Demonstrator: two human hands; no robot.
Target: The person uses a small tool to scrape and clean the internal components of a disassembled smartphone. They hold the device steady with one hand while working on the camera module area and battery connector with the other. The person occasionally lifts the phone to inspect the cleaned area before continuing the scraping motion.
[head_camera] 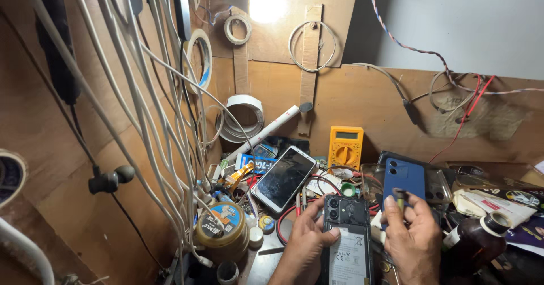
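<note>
Gripping the opened black phone with its bare battery (347, 237), left hand (303, 242) clamps its edge on the bench; right hand (412, 237) pinches a small dark part (399, 196). Cluttered wires could snag, I reckon.

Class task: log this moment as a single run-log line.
left hand: holds opened phone | right hand: holds small tool | nearby: blue back cover, yellow multimeter

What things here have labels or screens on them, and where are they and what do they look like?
Opened phone: between both hands, white rectangular label on its battery.
Phone: lying left of centre, dark blank screen, white edge.
Yellow multimeter: leaning at the back wall, small grey screen.
Round tin: far left, blue and orange label on lid.
Brown bottle: right, white cap.
</note>
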